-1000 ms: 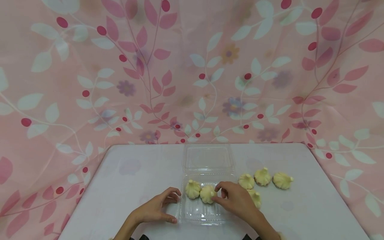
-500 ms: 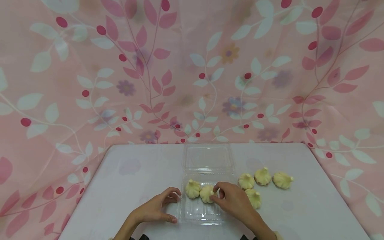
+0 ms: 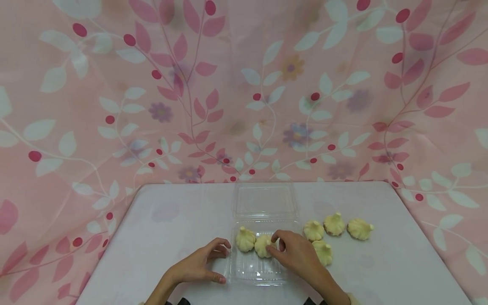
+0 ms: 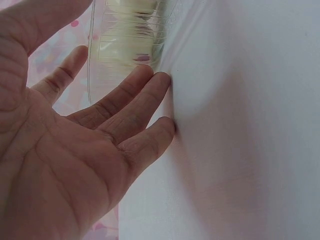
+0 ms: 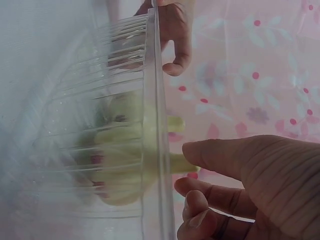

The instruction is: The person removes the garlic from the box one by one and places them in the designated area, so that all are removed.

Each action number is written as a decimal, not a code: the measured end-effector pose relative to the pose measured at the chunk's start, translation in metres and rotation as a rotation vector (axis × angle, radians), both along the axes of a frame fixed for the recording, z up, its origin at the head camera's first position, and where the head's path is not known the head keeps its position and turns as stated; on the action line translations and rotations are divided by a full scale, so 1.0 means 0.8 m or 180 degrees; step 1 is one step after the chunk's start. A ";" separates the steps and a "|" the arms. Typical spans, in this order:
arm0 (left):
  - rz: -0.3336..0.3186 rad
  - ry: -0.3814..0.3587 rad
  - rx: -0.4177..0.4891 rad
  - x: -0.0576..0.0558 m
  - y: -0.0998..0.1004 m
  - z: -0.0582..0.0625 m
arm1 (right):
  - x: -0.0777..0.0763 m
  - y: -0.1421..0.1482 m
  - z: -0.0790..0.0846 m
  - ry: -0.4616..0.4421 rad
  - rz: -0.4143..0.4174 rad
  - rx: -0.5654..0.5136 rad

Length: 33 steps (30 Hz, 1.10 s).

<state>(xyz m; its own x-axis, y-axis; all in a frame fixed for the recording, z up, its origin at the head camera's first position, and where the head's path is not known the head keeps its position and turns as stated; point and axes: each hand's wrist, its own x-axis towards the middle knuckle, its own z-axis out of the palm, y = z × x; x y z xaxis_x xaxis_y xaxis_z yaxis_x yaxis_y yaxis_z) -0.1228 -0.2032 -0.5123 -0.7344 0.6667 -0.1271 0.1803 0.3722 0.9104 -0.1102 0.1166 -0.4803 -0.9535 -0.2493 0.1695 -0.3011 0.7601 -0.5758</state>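
Two pale garlic bulbs (image 3: pixel 245 239) sit side by side in the base of a clear plastic clamshell box (image 3: pixel 251 275), stems up. At the right-hand bulb (image 3: pixel 262 246), my right hand (image 3: pixel 299 254) has thumb and forefinger on either side of the stem (image 5: pixel 182 163). In the right wrist view the thumb is at the stem, and background shows between stem and forefinger. My left hand (image 3: pixel 196 264) is by the box's left wall, fingers spread and loosely bent, holding nothing. Its fingertips (image 4: pixel 162 80) reach the table near the box; whether they touch the box is unclear.
The box's lid (image 3: pixel 264 201) lies folded back toward the curtain. Right of the box lie several more garlic bulbs (image 3: pixel 334 224), one (image 3: pixel 322 253) close to my right hand. A pink floral curtain (image 3: pixel 236 84) hangs behind the white table (image 3: pixel 183 220).
The right-hand bulb has shifted slightly left and its stem stands more upright. My right hand has moved a little left with it. My left hand stays in place.
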 end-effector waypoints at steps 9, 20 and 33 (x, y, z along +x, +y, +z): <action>0.0018 -0.0022 0.0014 0.002 0.002 0.005 | 0.001 -0.003 0.000 0.0040 -0.0075 -0.0021; 0.0008 -0.0038 0.0037 0.003 0.003 0.007 | -0.001 -0.006 -0.002 0.0130 -0.0056 0.0081; 0.0006 -0.0109 0.0091 0.002 0.003 0.006 | -0.001 0.000 0.002 0.0049 -0.0032 0.0022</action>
<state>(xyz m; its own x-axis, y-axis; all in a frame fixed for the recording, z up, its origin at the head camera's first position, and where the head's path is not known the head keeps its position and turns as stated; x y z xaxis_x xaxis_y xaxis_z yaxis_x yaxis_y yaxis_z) -0.1210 -0.2011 -0.5077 -0.7312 0.6690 -0.1332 0.1481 0.3464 0.9263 -0.1111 0.1167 -0.4790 -0.9533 -0.2409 0.1823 -0.3021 0.7670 -0.5660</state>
